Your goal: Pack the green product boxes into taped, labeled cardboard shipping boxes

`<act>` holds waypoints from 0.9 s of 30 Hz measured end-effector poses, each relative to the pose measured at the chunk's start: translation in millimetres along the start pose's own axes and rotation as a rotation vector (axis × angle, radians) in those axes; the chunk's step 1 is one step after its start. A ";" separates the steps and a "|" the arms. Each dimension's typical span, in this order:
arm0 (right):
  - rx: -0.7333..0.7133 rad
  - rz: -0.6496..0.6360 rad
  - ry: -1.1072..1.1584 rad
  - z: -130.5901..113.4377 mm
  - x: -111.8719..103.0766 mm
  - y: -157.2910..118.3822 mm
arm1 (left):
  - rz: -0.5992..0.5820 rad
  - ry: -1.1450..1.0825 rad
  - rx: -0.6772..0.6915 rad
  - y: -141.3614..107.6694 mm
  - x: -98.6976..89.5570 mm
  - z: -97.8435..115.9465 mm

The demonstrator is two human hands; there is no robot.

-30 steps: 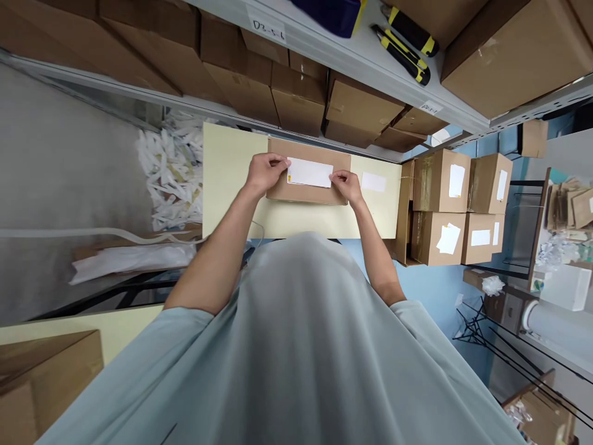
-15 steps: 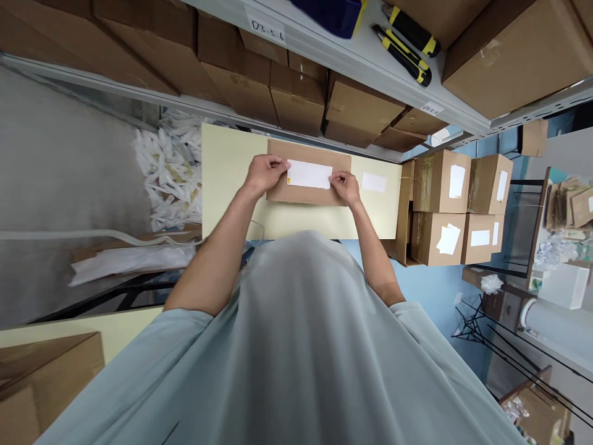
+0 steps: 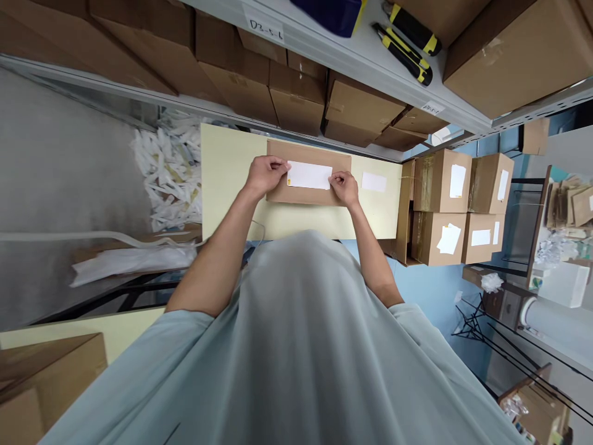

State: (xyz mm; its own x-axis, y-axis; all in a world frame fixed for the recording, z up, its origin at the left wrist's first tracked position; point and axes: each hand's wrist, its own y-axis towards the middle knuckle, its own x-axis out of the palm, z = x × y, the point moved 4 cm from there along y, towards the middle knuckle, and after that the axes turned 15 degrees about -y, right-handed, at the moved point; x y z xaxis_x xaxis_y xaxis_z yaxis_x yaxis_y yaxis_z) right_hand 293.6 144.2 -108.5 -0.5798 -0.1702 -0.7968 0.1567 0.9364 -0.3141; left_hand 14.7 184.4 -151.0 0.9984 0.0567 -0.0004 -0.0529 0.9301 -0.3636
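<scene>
Left hand (image 3: pixel 267 174) and right hand (image 3: pixel 344 187) pinch opposite ends of a white label (image 3: pixel 309 175), fingers curled, forearms angled inward; it lies over flat brown cardboard (image 3: pixel 306 197) on the cream tabletop (image 3: pixel 306 221).

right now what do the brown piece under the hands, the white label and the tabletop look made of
Brown piece: likely cardboard, matte, judging by its plain kraft-brown face and straight edges. White label: probably paper, perhaps coated; it looks thin, flat and mostly white. Tabletop: maybe laminate or painted board, smooth pale yellow without visible grain.
</scene>
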 end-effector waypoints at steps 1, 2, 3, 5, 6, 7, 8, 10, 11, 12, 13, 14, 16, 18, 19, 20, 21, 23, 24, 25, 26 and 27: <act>-0.002 0.002 -0.002 0.2 0.4 -0.3 | 0.000 0.002 0.000 0.0 0.1 -0.3; -0.003 0.002 -0.006 0.7 0.9 -0.5 | -0.001 0.003 0.002 -0.1 0.2 -0.5; -0.006 0.004 -0.010 1.3 1.6 -0.6 | -0.001 0.002 0.005 -0.2 0.3 -0.7; -0.009 0.012 -0.018 3.0 3.2 -0.6 | 0.001 -0.002 0.012 -0.8 0.5 -1.0; -0.013 0.018 -0.019 3.9 4.0 -0.5 | 0.002 -0.004 0.013 -1.1 0.7 -1.3; -0.019 0.026 -0.016 4.7 4.9 -0.6 | 0.004 -0.004 0.012 -1.6 0.9 -1.4; -0.025 0.033 -0.011 5.5 5.6 -0.7 | 0.005 -0.003 0.011 -2.1 1.1 -1.6; -0.037 0.043 0.000 6.7 6.9 -1.4 | 0.006 -0.003 0.012 -3.3 1.8 -1.4; -0.042 0.047 0.002 7.1 7.2 -2.1 | 0.008 -0.004 0.015 -4.1 2.0 -1.1; -0.044 0.049 0.002 7.4 7.4 -3.0 | 0.010 -0.004 0.020 -4.9 2.3 -0.6; -0.046 0.051 0.001 7.5 7.5 -4.1 | 0.013 -0.001 0.025 -5.9 2.4 -0.1; -0.048 0.053 0.001 7.5 7.4 -5.2 | 0.015 0.003 0.030 -7.0 2.6 0.4; -0.053 0.059 0.001 7.0 7.0 -7.3 | 0.019 0.016 0.036 -9.5 2.9 1.6; -0.054 0.068 0.000 6.5 6.7 -8.8 | 0.022 0.028 0.043 -12.6 3.4 3.2; -0.051 0.070 -0.002 6.3 6.6 -9.2 | 0.024 0.033 0.049 -14.5 3.6 4.2; -0.047 0.071 -0.003 6.2 6.7 -9.4 | 0.028 0.037 0.057 -16.5 3.8 5.5; -0.042 0.070 -0.003 6.1 6.9 -9.5 | 0.031 0.041 0.065 -18.7 4.1 6.8; -0.037 0.068 -0.002 5.7 7.5 -9.3 | 0.030 0.043 0.080 -23.2 4.9 9.0; -0.035 0.070 -0.003 5.5 7.7 -9.3 | 0.026 0.041 0.083 -25.3 5.6 9.7; -0.031 0.073 -0.004 5.2 7.9 -9.4 | 0.020 0.039 0.085 -27.4 6.4 9.9; -0.028 0.076 -0.006 4.7 8.1 -9.5 | 0.016 0.044 0.089 -29.2 7.2 9.8; -0.025 0.079 -0.008 4.0 8.3 -9.8 | 0.013 0.055 0.097 -30.7 8.2 9.4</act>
State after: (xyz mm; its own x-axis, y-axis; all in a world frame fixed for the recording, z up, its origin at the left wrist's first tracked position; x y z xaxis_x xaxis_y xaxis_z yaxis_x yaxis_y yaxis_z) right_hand 290.5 132.4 -114.1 -0.5600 -0.0981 -0.8227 0.1812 0.9544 -0.2371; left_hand 24.3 159.7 -131.0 0.9970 0.0518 -0.0568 -0.0654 0.9602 -0.2716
